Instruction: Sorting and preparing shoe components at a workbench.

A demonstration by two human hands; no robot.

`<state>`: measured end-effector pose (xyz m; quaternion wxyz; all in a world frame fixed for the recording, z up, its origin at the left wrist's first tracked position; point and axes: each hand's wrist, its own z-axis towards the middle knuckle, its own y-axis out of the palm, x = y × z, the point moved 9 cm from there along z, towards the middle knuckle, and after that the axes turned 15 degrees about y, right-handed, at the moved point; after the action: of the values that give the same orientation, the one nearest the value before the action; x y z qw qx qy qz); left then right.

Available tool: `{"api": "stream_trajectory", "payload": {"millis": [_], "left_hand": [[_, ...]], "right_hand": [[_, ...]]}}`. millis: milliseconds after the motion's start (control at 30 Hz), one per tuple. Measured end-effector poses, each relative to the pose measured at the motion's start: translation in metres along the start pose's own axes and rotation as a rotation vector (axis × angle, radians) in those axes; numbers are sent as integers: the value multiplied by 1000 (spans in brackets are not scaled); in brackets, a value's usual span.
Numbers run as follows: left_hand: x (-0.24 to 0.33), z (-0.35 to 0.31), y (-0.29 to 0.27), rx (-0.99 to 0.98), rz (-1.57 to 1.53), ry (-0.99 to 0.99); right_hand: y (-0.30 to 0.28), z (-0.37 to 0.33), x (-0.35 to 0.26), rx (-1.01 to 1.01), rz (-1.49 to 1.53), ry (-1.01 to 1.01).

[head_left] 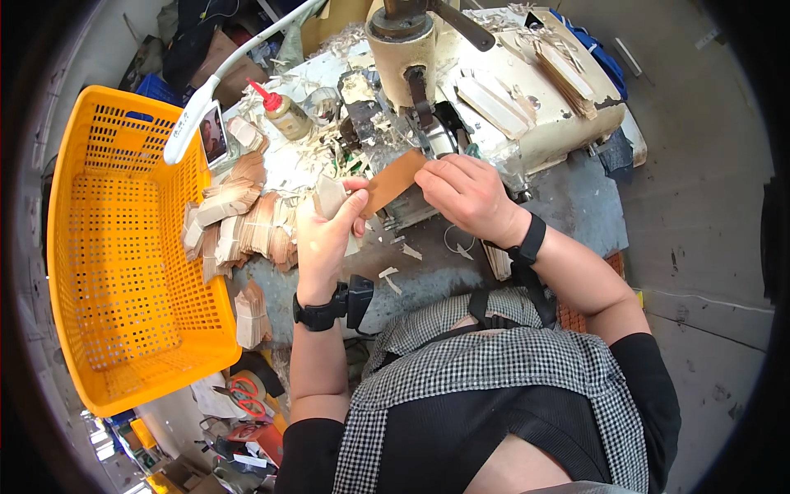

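A flat brown strip, leather by its look (pixel 393 183), stretches between my two hands in front of the machine (pixel 401 51). My left hand (pixel 322 235) pinches its left end between thumb and fingers. Some pale pieces (pixel 330 195) also lie in that hand, partly hidden by the thumb. My right hand (pixel 467 191) is closed on the strip's right end, close to the machine's round metal part (pixel 440 142). Its fingertips cover that end, so I cannot tell whether the strip touches the metal.
Tied bundles of pale-brown pieces (pixel 262 229) lie left of my left hand. Beyond them stands a yellow basket (pixel 148 185). A red-capped bottle (pixel 288 118), a lamp arm (pixel 191 123) and scattered shavings (pixel 325 156) are on the worktop. More strips (pixel 496 105) rest at the right.
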<state>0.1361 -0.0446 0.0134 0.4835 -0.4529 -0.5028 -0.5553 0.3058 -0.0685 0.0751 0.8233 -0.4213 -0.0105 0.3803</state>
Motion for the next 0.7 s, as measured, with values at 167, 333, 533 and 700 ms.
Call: {"api": "stream_trajectory", "payload": {"millis": [167,333,533,700], "left_hand": [[16,10,21,-58,109,51],[8,17,56,-104,125,69],[4,16,66,-163,-73,12],[-1,3,65,-129,-399,-131]], "right_hand": [[-7,1,9,-3,-49,-19],[-29,6,31,37,-85,-15],[-61,11,99,-84,277,516],[-59,-11,175,-144,430,956]]}}
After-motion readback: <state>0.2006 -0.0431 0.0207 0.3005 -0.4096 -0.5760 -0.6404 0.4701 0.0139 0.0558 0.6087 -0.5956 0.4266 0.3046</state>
